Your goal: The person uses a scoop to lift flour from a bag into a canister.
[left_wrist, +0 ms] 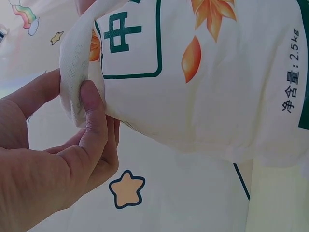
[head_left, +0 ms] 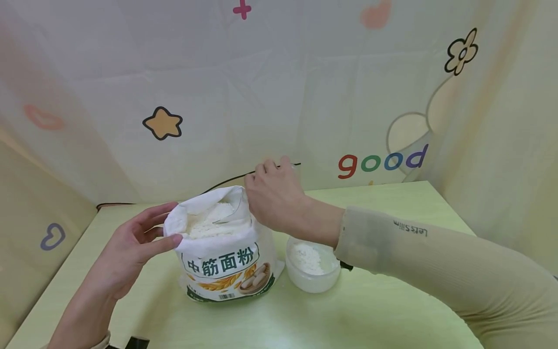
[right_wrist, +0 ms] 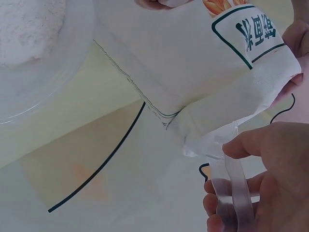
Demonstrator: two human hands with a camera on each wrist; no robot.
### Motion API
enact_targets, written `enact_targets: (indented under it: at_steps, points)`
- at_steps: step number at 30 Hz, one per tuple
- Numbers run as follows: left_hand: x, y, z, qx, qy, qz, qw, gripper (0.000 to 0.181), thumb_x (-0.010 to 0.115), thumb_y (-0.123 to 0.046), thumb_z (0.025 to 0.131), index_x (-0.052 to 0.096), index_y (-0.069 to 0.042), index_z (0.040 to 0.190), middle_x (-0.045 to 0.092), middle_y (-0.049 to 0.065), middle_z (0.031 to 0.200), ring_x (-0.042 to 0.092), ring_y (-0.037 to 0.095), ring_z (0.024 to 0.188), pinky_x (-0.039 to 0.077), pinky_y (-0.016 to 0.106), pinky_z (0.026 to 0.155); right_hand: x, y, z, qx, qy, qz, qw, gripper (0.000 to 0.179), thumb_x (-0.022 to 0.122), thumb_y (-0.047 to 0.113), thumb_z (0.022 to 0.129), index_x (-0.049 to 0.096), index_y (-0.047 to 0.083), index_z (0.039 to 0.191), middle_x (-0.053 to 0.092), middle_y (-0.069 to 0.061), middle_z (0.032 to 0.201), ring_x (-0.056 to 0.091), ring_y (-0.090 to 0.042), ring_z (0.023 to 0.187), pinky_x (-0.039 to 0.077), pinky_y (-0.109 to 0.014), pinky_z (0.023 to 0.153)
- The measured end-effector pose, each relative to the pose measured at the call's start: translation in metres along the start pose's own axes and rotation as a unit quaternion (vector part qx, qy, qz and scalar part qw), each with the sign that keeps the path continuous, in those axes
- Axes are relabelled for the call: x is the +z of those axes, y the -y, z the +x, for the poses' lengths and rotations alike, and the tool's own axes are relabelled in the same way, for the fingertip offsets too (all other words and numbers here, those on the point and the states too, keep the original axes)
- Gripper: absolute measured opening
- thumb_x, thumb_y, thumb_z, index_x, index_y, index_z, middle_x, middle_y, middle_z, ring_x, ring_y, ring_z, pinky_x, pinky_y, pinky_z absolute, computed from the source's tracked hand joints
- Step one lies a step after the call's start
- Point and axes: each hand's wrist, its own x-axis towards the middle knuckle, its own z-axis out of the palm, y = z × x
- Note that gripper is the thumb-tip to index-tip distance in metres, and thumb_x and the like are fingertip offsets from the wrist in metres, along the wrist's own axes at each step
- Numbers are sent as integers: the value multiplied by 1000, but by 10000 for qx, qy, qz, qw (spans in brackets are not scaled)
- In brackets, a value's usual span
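Observation:
A white flour bag (head_left: 267, 252) stands upright with its top rolled down, and white flour (head_left: 205, 225) shows inside. My left hand (head_left: 132, 240) pinches the bag's left rim, thumb in front and fingers behind; the left wrist view shows the folded rim (left_wrist: 73, 72) between them. Above the bag's right rim, my right hand (head_left: 276, 196) grips the handle of a clear plastic tool (right_wrist: 224, 188). The tool's far end is hidden behind the bag's edge in the right wrist view. To the right of the bag sits a clear bowl (head_left: 314, 283) with a heap of flour (head_left: 307, 257).
The bag and bowl stand on a pale green table (head_left: 375, 310). A patterned curtain (head_left: 279, 111) hangs behind the table's back edge and at both sides. My right forearm (head_left: 405, 247) passes over the bowl's back right side.

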Motion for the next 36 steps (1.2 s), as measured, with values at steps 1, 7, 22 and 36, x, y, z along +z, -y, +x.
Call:
enact_targets:
  at_steps: [1,7,22,36]
  points:
    - [0,0,0,-1,-2,0,10000,62,75,-2,94,48,-6,149,56,7,133,65,18,101,53,23,87,0,0,0,-6,-15,11,10000,33,49,41,104,65,12,108,61,-5,93,51,-24,89,44,-42,80]
    - [0,0,0,-34,-23,52,10000,62,75,-3,94,48,-6,149,56,6,133,65,17,101,53,23,87,3,-2,2,-9,-91,158,9998,33,51,42,103,65,13,109,62,-5,96,52,-23,90,43,-41,80]
    - [-1,-1,1,-39,-14,22,10000,62,75,-3,93,49,-6,149,56,6,134,65,17,101,53,23,87,14,-6,6,-43,14,331,9994,41,47,48,104,61,18,129,64,-7,115,52,-27,106,42,-48,89]
    - [0,0,2,4,7,57,10000,61,75,-3,94,48,-5,149,57,6,132,65,18,101,53,23,87,21,-9,6,-182,-202,353,9990,39,43,48,105,61,19,126,64,-7,108,54,-28,100,44,-48,88]
